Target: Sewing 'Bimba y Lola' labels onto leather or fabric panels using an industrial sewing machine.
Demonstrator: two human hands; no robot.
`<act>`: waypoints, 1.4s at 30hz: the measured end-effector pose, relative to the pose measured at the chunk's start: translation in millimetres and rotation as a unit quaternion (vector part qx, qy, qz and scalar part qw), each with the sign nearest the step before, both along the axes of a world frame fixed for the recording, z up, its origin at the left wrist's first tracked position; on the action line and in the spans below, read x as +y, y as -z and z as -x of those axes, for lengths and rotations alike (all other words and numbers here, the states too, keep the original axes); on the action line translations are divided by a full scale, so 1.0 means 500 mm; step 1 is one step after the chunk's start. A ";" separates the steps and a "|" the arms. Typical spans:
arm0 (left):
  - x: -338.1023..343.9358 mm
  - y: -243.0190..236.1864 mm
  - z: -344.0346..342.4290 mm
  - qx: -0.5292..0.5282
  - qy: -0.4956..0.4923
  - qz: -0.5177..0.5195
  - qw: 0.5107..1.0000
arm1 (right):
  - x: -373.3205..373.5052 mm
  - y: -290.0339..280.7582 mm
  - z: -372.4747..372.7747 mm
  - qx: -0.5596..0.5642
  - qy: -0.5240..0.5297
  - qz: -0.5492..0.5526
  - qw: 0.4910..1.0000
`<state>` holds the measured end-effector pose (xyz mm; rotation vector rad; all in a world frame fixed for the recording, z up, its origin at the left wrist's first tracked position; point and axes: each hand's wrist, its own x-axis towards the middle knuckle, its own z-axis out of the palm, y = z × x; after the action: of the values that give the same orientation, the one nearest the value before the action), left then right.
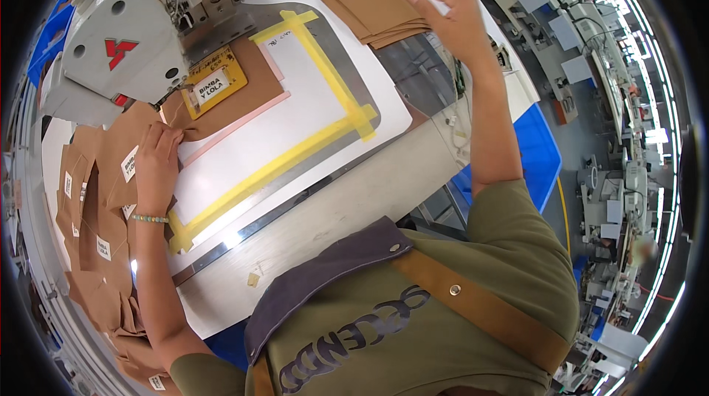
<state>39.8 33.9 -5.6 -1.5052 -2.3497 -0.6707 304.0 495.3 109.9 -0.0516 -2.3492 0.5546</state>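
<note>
My left hand (158,154) is beside the sewing machine head (111,49), fingers closed on the edge of a brown fabric piece (255,74). That piece lies on the white template sheet (295,100), along pink strips. A yellow plate (214,80) with a white label rests on it under the machine. At the far right, my right hand (450,15) reaches over a stack of brown fabric pieces (362,1). Its fingers are stretched out, with the fingertips at the stack's right edge; whether they touch it I cannot tell.
Several labelled brown pieces (96,196) hang in a loose pile at the left. Yellow tape (266,167) frames the template on the table. A blue bin (535,156) stands right of the table. Farther right are rows of other workstations (613,196).
</note>
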 end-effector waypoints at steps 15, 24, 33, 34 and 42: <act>-0.402 0.044 0.115 0.080 -0.218 0.115 0.966 | 0.025 0.196 0.092 -0.187 0.177 -0.249 0.934; -0.458 -0.009 0.096 0.126 -0.278 0.088 0.948 | 0.055 0.144 0.117 -0.130 0.205 -0.060 0.968; -0.289 -0.096 -0.010 -0.005 -0.141 0.050 0.989 | 0.085 0.139 0.170 -0.033 0.141 -0.050 0.988; -0.268 -0.094 -0.023 -0.005 -0.145 0.052 0.988 | 0.066 0.135 0.178 -0.033 0.137 -0.049 0.989; -0.065 -0.096 -0.149 -0.118 0.004 0.002 0.993 | -0.206 0.200 0.252 0.038 -0.187 -0.305 0.933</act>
<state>114.5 1.3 42.7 -1.5111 -2.5178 -0.8908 178.2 392.5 10.1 0.7010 -2.3625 -0.0241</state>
